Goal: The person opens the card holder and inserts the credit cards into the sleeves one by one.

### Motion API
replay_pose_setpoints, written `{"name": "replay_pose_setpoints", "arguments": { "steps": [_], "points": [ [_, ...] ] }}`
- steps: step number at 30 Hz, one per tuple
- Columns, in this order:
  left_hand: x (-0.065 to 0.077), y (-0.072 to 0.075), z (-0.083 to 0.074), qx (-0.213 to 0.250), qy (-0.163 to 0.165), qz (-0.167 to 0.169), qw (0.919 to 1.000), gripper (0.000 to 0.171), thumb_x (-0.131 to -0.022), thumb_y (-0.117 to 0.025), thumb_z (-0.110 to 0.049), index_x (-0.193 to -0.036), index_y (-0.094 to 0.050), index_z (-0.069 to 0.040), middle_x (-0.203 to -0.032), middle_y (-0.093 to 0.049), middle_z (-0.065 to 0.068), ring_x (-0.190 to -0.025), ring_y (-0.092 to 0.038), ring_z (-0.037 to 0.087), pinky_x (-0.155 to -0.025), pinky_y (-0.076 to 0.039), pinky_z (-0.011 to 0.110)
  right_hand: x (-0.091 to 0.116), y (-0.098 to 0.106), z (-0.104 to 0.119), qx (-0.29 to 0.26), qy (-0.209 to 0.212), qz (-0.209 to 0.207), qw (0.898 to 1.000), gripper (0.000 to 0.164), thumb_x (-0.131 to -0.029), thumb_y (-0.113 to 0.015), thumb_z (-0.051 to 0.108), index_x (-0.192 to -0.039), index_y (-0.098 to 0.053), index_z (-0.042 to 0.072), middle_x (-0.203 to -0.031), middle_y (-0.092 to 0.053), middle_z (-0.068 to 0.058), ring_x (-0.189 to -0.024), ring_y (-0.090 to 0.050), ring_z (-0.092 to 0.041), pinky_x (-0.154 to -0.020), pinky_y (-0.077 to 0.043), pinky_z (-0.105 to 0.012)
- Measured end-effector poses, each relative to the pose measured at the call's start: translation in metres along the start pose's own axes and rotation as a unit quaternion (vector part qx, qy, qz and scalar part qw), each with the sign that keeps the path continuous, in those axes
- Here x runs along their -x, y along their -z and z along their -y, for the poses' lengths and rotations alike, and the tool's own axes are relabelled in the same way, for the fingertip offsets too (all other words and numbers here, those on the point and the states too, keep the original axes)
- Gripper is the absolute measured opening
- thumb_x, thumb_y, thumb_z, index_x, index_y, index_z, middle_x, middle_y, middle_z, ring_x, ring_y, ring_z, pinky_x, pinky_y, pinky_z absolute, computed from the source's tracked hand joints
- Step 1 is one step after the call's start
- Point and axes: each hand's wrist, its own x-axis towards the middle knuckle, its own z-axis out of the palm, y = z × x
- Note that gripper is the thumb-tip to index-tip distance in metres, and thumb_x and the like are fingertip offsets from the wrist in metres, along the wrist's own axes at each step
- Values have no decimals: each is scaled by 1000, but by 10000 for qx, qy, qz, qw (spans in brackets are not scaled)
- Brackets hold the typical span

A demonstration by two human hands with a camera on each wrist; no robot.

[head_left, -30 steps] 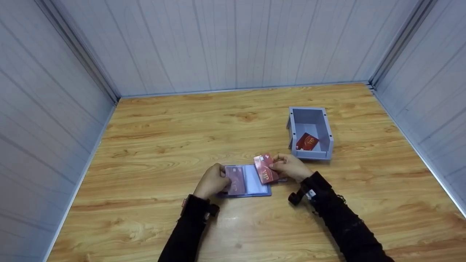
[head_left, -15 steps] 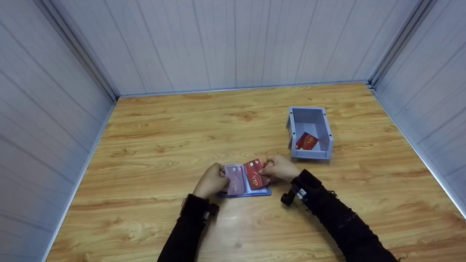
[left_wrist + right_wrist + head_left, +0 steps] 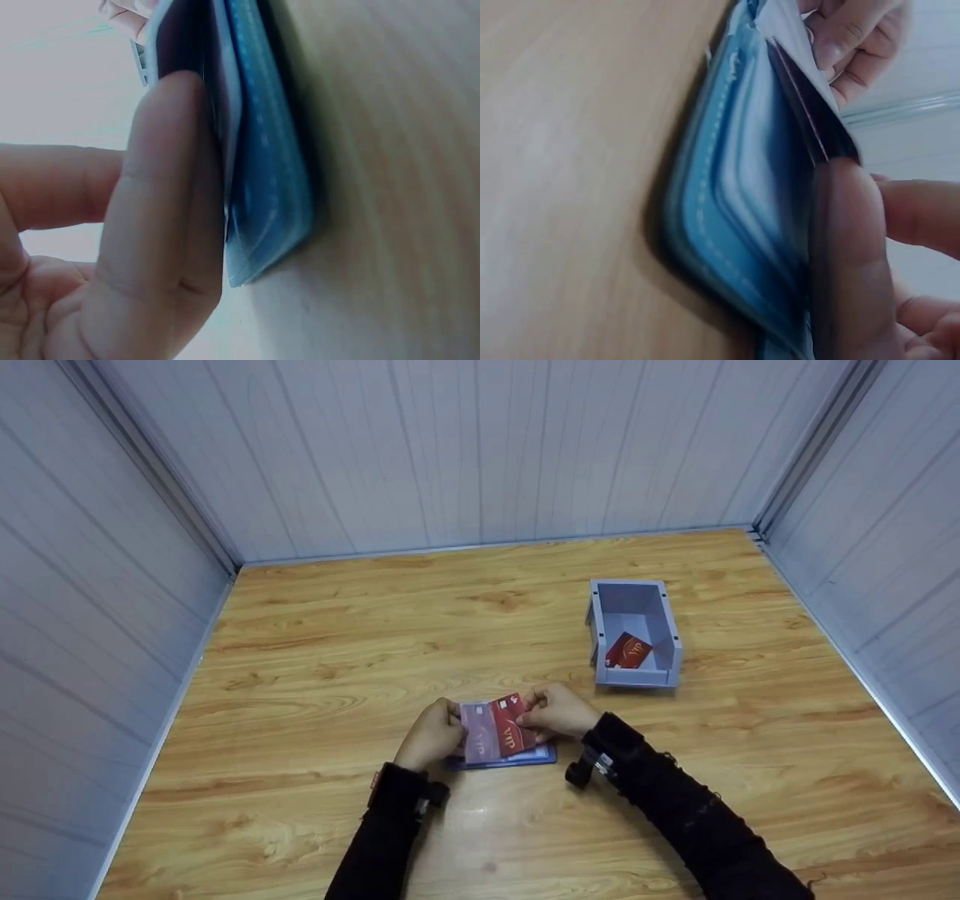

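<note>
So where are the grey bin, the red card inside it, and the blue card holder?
Grey bin [image 3: 636,678]: head view, on its front wall.
Red card in the bin [image 3: 629,651]: head view, middle of its face.
Blue card holder [image 3: 699,198]: right wrist view, on its stitched cover.

Wallet [image 3: 546,755] lies open on table [image 3: 360,660], near half, approx. mid. L hand [image 3: 431,733] at its left edge, R hand [image 3: 564,711] at its right. Sleeved card [image 3: 480,735] in wallet's left side; held card [image 3: 514,727], in R hand, over wallet's right side, just right of sleeved card. Bin [image 3: 636,678] also on table, farther off & to right of wallet, well apart; loose card [image 3: 630,651] in it, nr end. Far wall [image 3: 480,450] behind table, left wall [image 3: 90,622] & right wall [image 3: 885,532] along resp. sides.
</note>
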Motion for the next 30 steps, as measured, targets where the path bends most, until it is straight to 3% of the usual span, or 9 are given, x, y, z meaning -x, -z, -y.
{"name": "replay_pose_setpoints", "arguments": {
  "steps": [6, 14, 22, 30],
  "points": [
    [0, 0, 0, -28, -56, -43, 10000, 19, -87, -46, 8, -105, -52, 9, -82, -52, 8, -65, -59, 17, -58, -58, 29, -1, -5, 3, 195, 142, -47, 9997, 16, -83, -71, 1, -93, -59, -3, -64, -63, -1, -48, -59, -7, -46, -53, -20],
    [1, 0, -1, 59, 19, -37, 10000, 20, -87, -42, 8, -104, -51, 9, -82, -52, 8, -64, -58, 17, -56, -57, 28, 0, -9, 6, 232, 49, -152, 9996, 17, -93, -60, 3, -105, -62, -9, -65, -63, -4, -48, -60, -8, -49, -55, -22],
    [0, 1, 1, 31, -76, 67, 9999, 18, -87, -44, 9, -105, -49, 9, -83, -52, 7, -67, -58, 17, -59, -59, 29, -5, -12, 2, 134, 73, -219, 9996, 10, -91, -62, 2, -84, -63, -6, -59, -63, -3, -48, -62, -6, -49, -55, -20],
    [-1, -1, 1, 163, -128, 23, 9998, 19, -87, -43, 10, -105, -49, 10, -83, -51, 7, -67, -57, 16, -58, -59, 28, -4, -15, 4, 332, 261, -370, 9984, 14, -89, -66, 4, -78, -65, -5, -56, -62, 0, -45, -60, -6, -45, -53, -20]
  ]
}}
